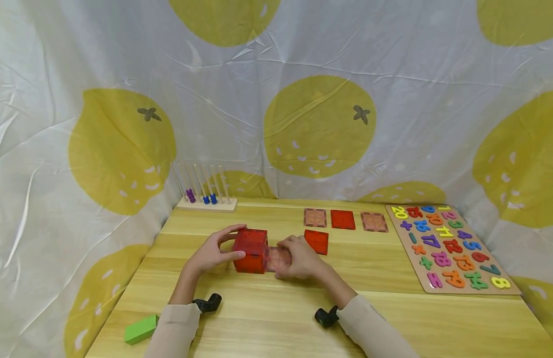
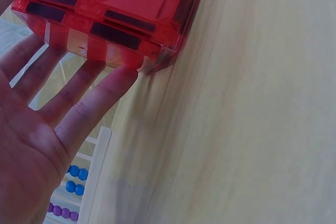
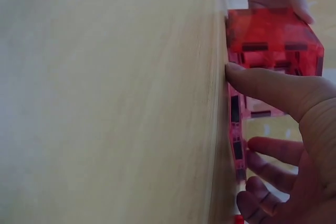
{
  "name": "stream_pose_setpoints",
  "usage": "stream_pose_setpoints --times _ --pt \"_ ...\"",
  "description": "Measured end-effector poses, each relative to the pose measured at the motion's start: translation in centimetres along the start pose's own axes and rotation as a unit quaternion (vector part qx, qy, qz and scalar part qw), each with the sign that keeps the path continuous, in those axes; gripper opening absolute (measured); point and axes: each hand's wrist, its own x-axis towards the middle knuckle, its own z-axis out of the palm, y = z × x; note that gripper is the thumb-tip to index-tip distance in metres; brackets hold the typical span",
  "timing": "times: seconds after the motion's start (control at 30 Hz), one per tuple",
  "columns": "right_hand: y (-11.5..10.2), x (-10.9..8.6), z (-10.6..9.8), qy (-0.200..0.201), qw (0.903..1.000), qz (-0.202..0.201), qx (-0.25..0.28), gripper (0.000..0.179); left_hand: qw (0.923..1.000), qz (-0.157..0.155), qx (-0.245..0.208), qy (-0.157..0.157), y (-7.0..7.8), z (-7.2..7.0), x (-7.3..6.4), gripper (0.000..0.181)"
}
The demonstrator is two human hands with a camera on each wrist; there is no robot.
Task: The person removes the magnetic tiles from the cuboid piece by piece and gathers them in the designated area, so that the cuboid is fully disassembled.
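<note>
A cube of translucent red magnetic tiles (image 1: 251, 243) sits on the wooden table. My left hand (image 1: 207, 257) holds it from the left, thumb at the front and fingers along the back; the left wrist view shows those fingertips against the red wall (image 2: 118, 38). Right beside the cube lies a pale pink magnetic tile (image 1: 278, 259), flat and close along its right side. My right hand (image 1: 300, 261) grips this tile between thumb and fingers, covering its right end. From the right wrist, the thumb (image 3: 268, 85) is at the tile's near edge, and the cube's facing side appears open.
Behind the right hand lie red tiles (image 1: 343, 219) (image 1: 318, 243) and pink tiles (image 1: 315, 218) (image 1: 374, 222). A number puzzle board (image 1: 419, 271) stands right, a bead abacus (image 1: 209, 204) back left, a green block (image 1: 140, 329) front left. A lemon-print curtain (image 1: 231, 124) closes the back.
</note>
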Motion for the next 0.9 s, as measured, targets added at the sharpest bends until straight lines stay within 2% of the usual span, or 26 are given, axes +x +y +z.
stream_pose_setpoints --times 0.33,0.57,0.9 --pt "-0.4 0.3 0.3 0.01 0.9997 0.011 -0.019 0.074 1.0 0.003 0.005 0.002 -0.1 0.1 0.1 0.07" --pt "-0.8 0.1 0.1 0.031 0.9989 0.031 -0.013 0.07 0.9999 0.003 0.011 0.003 -0.3 0.1 0.2 0.068" --pt "-0.2 -0.8 -0.9 0.059 0.9979 0.027 0.0 0.068 1.0 -0.001 0.005 0.004 -0.2 0.0 0.1 0.07"
